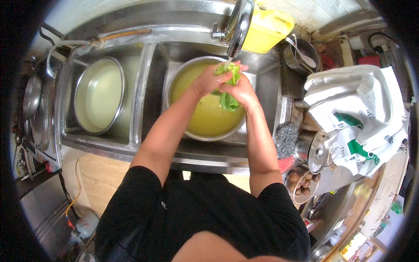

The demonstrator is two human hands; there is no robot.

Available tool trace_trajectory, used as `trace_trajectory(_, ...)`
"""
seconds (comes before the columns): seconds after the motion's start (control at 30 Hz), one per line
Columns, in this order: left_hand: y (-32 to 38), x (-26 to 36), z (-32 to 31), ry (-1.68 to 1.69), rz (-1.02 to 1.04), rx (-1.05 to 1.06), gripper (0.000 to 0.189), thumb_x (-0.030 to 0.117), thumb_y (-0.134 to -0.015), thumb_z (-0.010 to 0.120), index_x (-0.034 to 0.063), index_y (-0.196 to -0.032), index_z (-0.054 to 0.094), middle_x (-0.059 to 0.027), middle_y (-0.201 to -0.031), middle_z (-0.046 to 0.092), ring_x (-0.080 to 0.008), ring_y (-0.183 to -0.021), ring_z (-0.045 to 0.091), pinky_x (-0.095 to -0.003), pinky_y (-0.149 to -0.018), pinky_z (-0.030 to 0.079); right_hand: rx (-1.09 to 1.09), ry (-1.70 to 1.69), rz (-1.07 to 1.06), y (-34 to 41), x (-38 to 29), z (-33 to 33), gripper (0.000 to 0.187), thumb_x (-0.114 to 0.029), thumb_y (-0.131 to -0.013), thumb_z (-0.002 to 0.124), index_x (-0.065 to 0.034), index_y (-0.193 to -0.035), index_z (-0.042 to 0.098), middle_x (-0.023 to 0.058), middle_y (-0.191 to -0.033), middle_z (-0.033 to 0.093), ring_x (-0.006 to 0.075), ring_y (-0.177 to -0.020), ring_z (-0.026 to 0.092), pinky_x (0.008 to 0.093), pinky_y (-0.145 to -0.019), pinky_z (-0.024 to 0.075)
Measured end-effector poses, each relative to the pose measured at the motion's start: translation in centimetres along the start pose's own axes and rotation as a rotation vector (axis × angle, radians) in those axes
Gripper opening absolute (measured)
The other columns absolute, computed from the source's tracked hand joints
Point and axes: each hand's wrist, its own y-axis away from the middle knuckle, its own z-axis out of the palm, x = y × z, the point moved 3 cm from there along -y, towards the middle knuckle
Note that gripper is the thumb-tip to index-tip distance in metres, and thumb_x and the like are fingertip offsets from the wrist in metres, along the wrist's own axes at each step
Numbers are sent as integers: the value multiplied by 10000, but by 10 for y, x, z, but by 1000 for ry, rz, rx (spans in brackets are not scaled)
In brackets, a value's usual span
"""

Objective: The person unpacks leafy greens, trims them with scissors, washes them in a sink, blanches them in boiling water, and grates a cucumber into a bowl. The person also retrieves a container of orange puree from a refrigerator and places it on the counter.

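Note:
Both my hands grip a bunch of leafy greens (pixel 229 102) under the chrome faucet (pixel 240 28), where a thin stream of water falls on it. My left hand (pixel 211 79) holds the bunch from the left side. On the right, my right hand (pixel 240 91) wraps round its middle, and the leaf ends hang below. Beneath my hands, a large round metal basin (pixel 175 121) full of cloudy yellow-green water stands in the right sink bowl (pixel 265 73). Parts of the greens are hidden by my fingers.
A second metal basin (pixel 121 95) of pale liquid sits tilted in the left sink bowl (pixel 77 64). Behind the sink stands a yellow plastic jug (pixel 266 31). At right are white plastic bags (pixel 356 95), a scouring pad (pixel 287 139), a lidded pot (pixel 318 154) and a tub (pixel 296 196) holding round brown items.

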Motion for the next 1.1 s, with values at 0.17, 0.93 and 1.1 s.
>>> trace_trajectory(0.17, -1, 9, 6, -1, 17, 57, 545, 150, -800, 631, -27, -1248, 376, -124, -1160, 547, -193, -1124, 471, -324, -974, 352, -8, -17, 76, 2, 3, 3, 351, -9, -669, 623, -20, -1013, 551, 59, -889, 598, 157, -836, 575, 278, -714, 462)
trace_trajectory(0.93, -1, 5, -83, 798, 125, 561, 275, 6, -770, 572, 14, -1019, 454, -74, -754, 513, -176, -694, 533, -417, -837, 479, 56, -68, 328, 48, 78, -42, 179, -106, -828, 575, -18, -984, 569, 62, -858, 611, 109, -673, 551, 220, -617, 445)
trace_trajectory(1.1, -6, 0, -44, 772, 16, 254, 165, 6, -772, 558, 29, -928, 507, -76, -761, 536, -202, -756, 560, -399, -821, 479, 216, -189, 58, 23, 36, -40, 295, -242, -895, 518, -13, -1079, 543, 62, -994, 588, 137, -945, 532, 271, -869, 400)
